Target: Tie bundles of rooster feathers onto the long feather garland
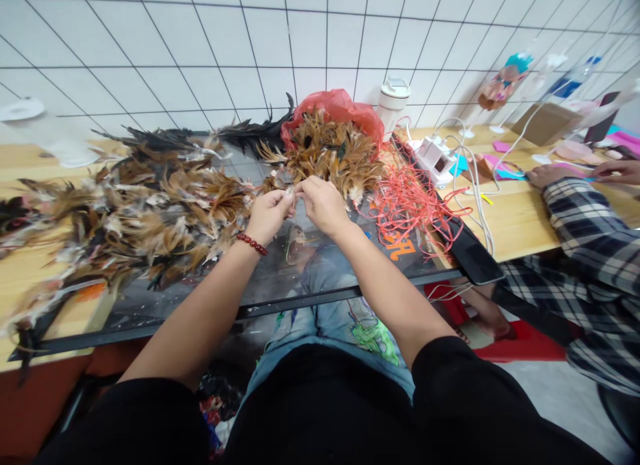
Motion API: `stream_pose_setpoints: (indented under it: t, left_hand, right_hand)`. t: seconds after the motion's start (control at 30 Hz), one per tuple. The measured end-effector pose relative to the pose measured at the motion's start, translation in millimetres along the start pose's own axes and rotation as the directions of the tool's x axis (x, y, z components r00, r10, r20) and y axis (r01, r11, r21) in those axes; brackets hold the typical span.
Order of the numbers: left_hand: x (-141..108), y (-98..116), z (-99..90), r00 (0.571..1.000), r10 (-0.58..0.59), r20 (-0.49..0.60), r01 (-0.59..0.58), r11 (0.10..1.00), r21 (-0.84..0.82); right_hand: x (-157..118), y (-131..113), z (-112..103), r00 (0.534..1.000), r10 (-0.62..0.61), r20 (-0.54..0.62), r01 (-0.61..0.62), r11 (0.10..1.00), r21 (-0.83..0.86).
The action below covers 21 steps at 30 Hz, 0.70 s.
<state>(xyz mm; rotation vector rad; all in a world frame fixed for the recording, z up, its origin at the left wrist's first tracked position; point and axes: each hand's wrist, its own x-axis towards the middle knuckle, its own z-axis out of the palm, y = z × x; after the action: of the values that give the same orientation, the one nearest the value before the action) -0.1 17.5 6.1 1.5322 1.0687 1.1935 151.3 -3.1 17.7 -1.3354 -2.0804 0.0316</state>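
Note:
My left hand (270, 215), with a bracelet of dark red beads (253, 243) on its wrist, is closed in a pinch over the dark glossy panel. My right hand (323, 203) is closed as well, its fingertips meeting those of the left. Something small and pale shows at the fingertips, too small to name. Left of my hands spreads a long heap of brown, white and black feathers (165, 218). Just beyond them, brown feathers (330, 151) fill a red plastic bag (340, 105). A tangle of thin red cord (410, 201) lies to the right.
A white tumbler (394, 105) stands against the tiled wall. White charging plugs and cables (435, 158) sit right of the cord, beside a black phone-like slab (473, 251). Another person's plaid sleeve (580, 205) and hands are at the far right. A roll (55, 135) stands at left.

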Motion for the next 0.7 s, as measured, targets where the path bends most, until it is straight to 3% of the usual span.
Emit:
stream_pose_setpoints:
  t: [0.13,0.23,0.43,0.63,0.7]
  left_hand:
    - [0,-4,0.0,0.998,-0.053,0.046,0.058,0.992,-0.109]
    - [2,-10,0.8,0.995,-0.066,0.074,0.077,0.983,-0.166]
    - [26,-14,-4.2,0.990,-0.120,0.069,0.134,0.952,-0.275]
    - [36,-14,-30.9,0.985,-0.124,0.121,0.157,0.936,-0.316]
    - [32,-18,-37.9,0.990,-0.104,0.092,0.128,0.939,-0.319]
  right_hand:
    - [-1,2,4,1.000,0.013,-0.011,-0.013,1.000,0.024]
    - [-3,8,14,0.995,0.064,-0.083,-0.058,0.996,0.066]
    - [4,21,36,0.971,0.163,-0.173,-0.135,0.977,0.164]
    - [26,22,42,0.993,0.078,-0.094,-0.076,0.997,0.024]
    - [33,23,45,0.998,0.041,-0.040,-0.042,0.998,-0.041]
